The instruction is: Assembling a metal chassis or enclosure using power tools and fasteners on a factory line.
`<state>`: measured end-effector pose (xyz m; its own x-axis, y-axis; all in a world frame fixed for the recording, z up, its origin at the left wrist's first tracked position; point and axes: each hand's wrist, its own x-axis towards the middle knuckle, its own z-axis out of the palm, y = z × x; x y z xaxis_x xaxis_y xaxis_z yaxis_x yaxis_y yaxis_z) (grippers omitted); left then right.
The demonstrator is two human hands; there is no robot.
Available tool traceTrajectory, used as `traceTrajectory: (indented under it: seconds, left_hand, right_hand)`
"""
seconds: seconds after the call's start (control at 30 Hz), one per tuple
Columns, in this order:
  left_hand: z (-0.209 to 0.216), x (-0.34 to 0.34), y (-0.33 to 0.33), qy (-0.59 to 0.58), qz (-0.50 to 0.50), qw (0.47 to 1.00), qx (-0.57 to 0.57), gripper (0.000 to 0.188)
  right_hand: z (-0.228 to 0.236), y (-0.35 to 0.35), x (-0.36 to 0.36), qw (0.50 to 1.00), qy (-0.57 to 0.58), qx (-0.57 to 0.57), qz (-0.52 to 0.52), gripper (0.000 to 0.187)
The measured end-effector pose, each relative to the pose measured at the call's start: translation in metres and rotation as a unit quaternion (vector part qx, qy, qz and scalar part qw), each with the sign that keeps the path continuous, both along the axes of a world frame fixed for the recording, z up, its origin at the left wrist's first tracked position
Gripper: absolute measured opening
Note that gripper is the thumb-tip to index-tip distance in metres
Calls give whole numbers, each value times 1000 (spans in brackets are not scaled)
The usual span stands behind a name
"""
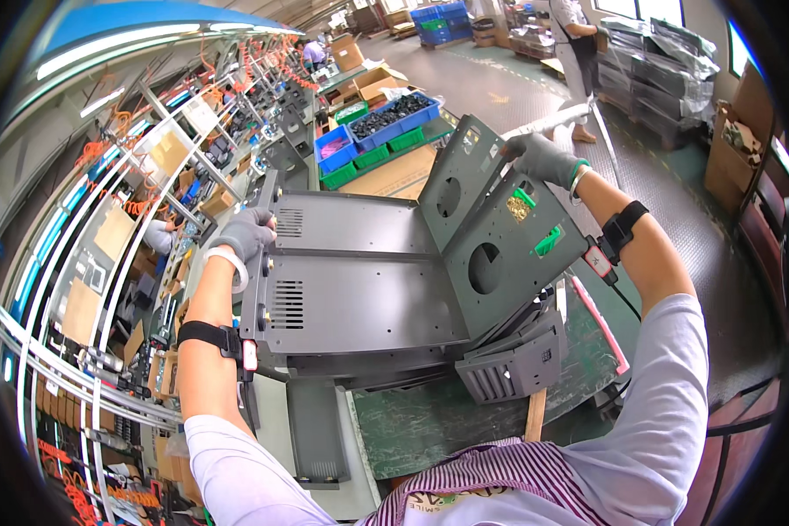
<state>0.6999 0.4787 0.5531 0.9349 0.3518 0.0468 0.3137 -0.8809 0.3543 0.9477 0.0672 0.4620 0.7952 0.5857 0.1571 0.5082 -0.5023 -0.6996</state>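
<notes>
Two dark grey L-shaped sheet-metal panels lie side by side in front of me, a near panel [368,298] and a far panel [351,221]. Each has a slotted vent at its left and an upright end plate with a round hole at its right. My left hand [245,232], in a grey glove, is closed around the left edge where the two panels meet. In a matching glove, my right hand [543,159] grips the top of the upright end plates. Its fingertips are partly hidden. Beneath the panels, more metal parts sit, among them a vented grey part [513,361].
A green worktop [421,421] lies under the stack, beside another grey panel [316,430]. Beyond are a blue bin [394,123] of small black parts and green trays [373,158]. White-framed racks [105,263] line the left. Another person [574,53] stands far right near wrapped stacks [662,74].
</notes>
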Motion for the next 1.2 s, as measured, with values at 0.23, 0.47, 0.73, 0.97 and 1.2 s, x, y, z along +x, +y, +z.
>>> traceTrajectory:
  seconds: [0.23, 0.47, 0.73, 0.97, 1.2]
  left_hand:
    - [-21, 4, 15, 55, 33, 997, -39, 20]
    - [-19, -9, 12, 57, 31, 997, -44, 44]
    - [-6, -31, 21, 30, 32, 999, -10, 68]
    - [-24, -42, 6, 38, 66, 997, 28, 67]
    - [13, -95, -10, -107, 96, 985, 94, 51]
  right_hand:
    - [-23, 17, 4, 997, -16, -48, 63, 44]
    - [-20, 34, -23, 991, 21, -129, 39, 63]
    - [-29, 36, -45, 991, -8, -130, -39, 68]
    - [-30, 35, -69, 986, -35, -159, -46, 59]
    - [5, -25, -98, 972, -227, -26, -48, 44]
